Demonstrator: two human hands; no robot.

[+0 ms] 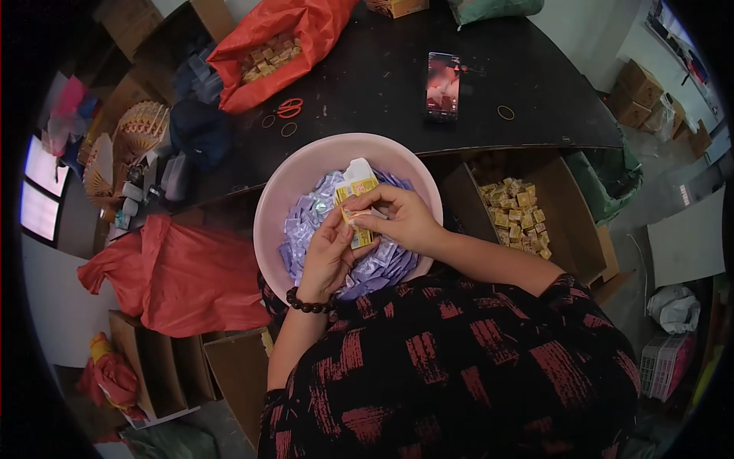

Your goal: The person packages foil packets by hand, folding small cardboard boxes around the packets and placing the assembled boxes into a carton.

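Note:
Over a pink basin (pixel 273 183) full of small purple packets (pixel 302 222), both my hands meet around a yellow box (pixel 356 186) with a raised white flap at its top. My left hand (pixel 331 249) supports the box from the left and below, its fingers bent around the lower part. From the right, my right hand (pixel 397 219) reaches over the box with fingers pinched near its middle. A small whitish piece shows between the fingertips, too hidden to name.
On the black table (pixel 367 92) lie red scissors (pixel 290 108), a phone (pixel 443 86), rubber bands and an open red bag (pixel 313 38) of small yellow boxes. A cardboard box (pixel 566 222) at the right holds more. A red bag (pixel 191 279) sits left.

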